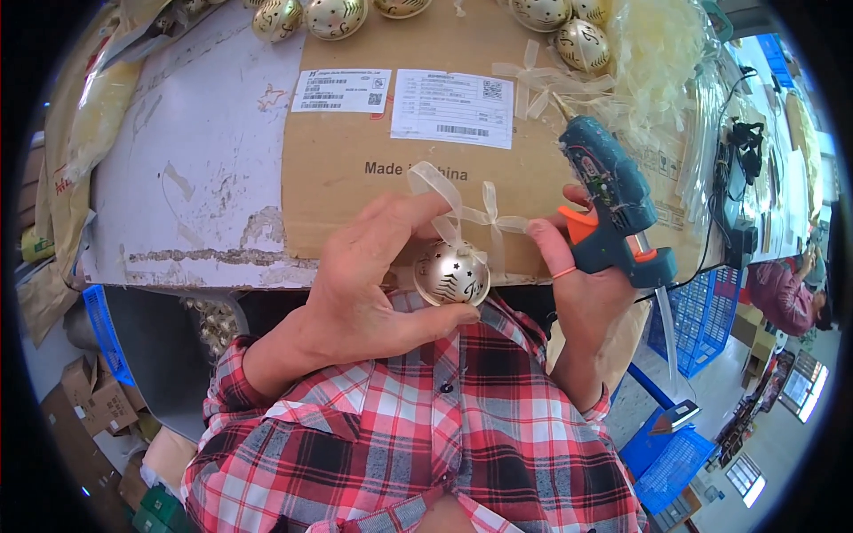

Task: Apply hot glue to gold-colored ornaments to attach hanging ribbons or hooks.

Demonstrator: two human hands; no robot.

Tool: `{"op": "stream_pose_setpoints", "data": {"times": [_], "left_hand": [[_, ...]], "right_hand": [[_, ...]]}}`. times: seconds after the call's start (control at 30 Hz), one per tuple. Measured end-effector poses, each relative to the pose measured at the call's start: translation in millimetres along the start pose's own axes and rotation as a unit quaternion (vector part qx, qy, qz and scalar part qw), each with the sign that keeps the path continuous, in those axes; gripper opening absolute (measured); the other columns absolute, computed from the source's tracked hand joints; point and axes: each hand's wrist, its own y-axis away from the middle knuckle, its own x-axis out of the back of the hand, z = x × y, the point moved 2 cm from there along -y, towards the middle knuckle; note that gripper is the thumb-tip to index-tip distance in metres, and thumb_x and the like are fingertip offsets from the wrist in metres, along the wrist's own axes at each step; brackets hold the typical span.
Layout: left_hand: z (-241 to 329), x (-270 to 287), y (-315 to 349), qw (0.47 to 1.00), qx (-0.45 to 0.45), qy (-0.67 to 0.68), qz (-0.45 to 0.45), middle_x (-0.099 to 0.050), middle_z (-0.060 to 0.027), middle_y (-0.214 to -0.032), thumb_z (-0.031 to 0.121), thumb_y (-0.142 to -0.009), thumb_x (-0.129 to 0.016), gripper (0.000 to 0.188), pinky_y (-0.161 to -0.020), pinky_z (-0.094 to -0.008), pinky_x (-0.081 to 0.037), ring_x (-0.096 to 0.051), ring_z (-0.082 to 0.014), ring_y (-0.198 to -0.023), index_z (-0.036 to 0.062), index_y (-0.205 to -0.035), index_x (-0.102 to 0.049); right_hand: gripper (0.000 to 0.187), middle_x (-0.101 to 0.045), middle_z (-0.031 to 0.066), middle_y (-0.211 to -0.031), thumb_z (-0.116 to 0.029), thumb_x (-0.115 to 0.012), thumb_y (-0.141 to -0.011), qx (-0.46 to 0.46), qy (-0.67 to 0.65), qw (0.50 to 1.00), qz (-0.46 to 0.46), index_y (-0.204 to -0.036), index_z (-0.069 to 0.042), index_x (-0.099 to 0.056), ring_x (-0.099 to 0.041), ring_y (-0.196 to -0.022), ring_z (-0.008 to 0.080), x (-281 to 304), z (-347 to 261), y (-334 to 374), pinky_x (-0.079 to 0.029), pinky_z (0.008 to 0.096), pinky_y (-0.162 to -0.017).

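A round, pale gold bell (453,271) is held up just at the near edge of the tabletop (200,151), in front of the person's shirt (391,417). Dark stars, a branch-like pattern and script lettering are printed on its shiny side. The left hand (360,280) grasps it, thumb along the underside and fingers around the top and back. A sheer ribbon loop (435,185) rises from the bell's top, and a pale bow (490,220) stands just above it, its right end reaching the right thumb; whether the thumb pinches it, I cannot tell.

The right hand (591,302) is closed around the handle of a dark green glue gun (613,178) with an orange trigger, its nozzle pointing toward the tabletop's far edge. A small label with print sits on the gun's side.

Beneath lies a brown cardboard sheet (346,226), reaching the near edge. It carries a line of bold dark print and two white labels: a smaller one (342,91) with small text and codes, and a larger one (453,108) with rows of text and a barcode. More bows (538,82) lie near the nozzle. Other bells (336,16) sit along the far edge, and pale ribbons (657,58) are heaped toward the far right corner.
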Motion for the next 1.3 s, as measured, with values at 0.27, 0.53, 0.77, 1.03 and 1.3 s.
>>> {"op": "stream_pose_setpoints", "data": {"times": [0.27,0.53,0.77,1.03,1.3], "left_hand": [[20.2,20.5,5.3,1.000,-0.020,0.008,0.022,-0.063,-0.0171,-0.103,0.017,-0.056,-0.090,0.075,-0.075,-0.0321,-0.053,-0.066,-0.0242,-0.084,-0.0031,-0.120,-0.055],[21.3,9.6,-8.8,0.994,0.022,0.087,-0.057,-0.064,-0.0158,-0.101,0.017,-0.060,-0.088,0.074,-0.080,-0.0293,-0.052,-0.064,-0.0170,-0.092,-0.0064,-0.122,-0.055],[-3.4,-12.9,-1.0,0.982,0.011,0.186,-0.038,-0.063,-0.0145,-0.109,0.013,-0.062,-0.089,0.076,-0.085,-0.0301,-0.053,-0.064,-0.0182,-0.099,-0.0073,-0.125,-0.052],[-0.1,-14.6,-0.3,0.989,-0.074,0.119,-0.044,-0.059,-0.0177,-0.123,0.015,-0.064,-0.091,0.084,-0.090,-0.0307,-0.053,-0.064,-0.0218,-0.106,-0.0097,-0.131,-0.046],[0.3,-11.8,-2.1,0.985,0.016,0.168,-0.030,-0.064,-0.0131,-0.107,0.012,-0.065,-0.091,0.098,-0.087,-0.0306,-0.054,-0.065,-0.0185,-0.100,-0.0058,-0.142,-0.034]], "right_hand": [[0.044,-0.068,0.0044,-0.086,-0.008,-0.083,-0.073,-0.010,-0.001,1.000,-0.014,-0.109,-0.002,-0.057,-0.066,-0.079,0.0133,-16.8,1.0,2.2,-0.053,0.0274,-0.073],[0.036,-0.069,0.0040,-0.086,-0.005,-0.081,-0.075,0.044,-0.038,0.998,-0.008,-0.105,-0.001,-0.062,-0.066,-0.075,0.0114,-8.9,-4.1,4.7,-0.054,0.0256,-0.067],[0.046,-0.060,0.0130,-0.113,-0.001,-0.076,-0.075,0.053,-0.123,0.991,-0.006,-0.115,0.000,-0.053,-0.065,-0.096,0.0220,-3.1,-6.5,3.2,-0.051,0.0325,-0.083],[0.039,-0.055,0.0188,-0.119,0.002,-0.075,-0.071,-0.176,-0.309,0.932,-0.069,-0.102,0.000,-0.051,-0.066,-0.097,0.0267,-6.6,-26.9,7.4,-0.051,0.0367,-0.087],[0.040,-0.056,0.0109,-0.105,0.006,-0.072,-0.068,-0.070,-0.278,0.955,0.081,-0.100,-0.004,-0.050,-0.056,-0.084,0.0162,17.9,-11.6,-9.0,-0.044,0.0319,-0.087]]}}
